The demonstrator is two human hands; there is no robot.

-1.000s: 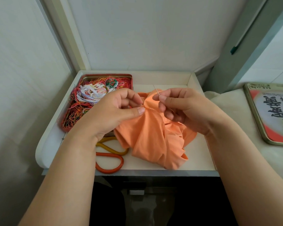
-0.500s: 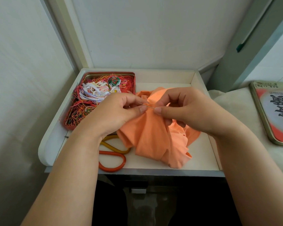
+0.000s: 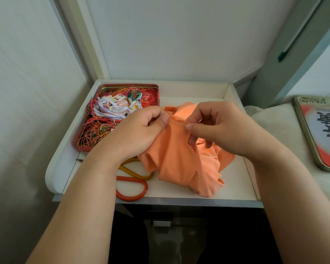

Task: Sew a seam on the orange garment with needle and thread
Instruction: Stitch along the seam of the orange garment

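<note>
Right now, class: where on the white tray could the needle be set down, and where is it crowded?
Bare patches: behind the orange garment, right of the thread tin; and between garment and the tray's right wall. Crowded: front-left, scissors beside the garment.

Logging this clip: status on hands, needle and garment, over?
Left hand pinches orange garment. Right hand pinches needle, lying across the fold. Nothing in the way; scissors alongside.

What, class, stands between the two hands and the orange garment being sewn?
Nothing visible does. The left hand grips the orange garment directly, and the right hand pinches the needle lying across the fabric between both thumbs.
</note>
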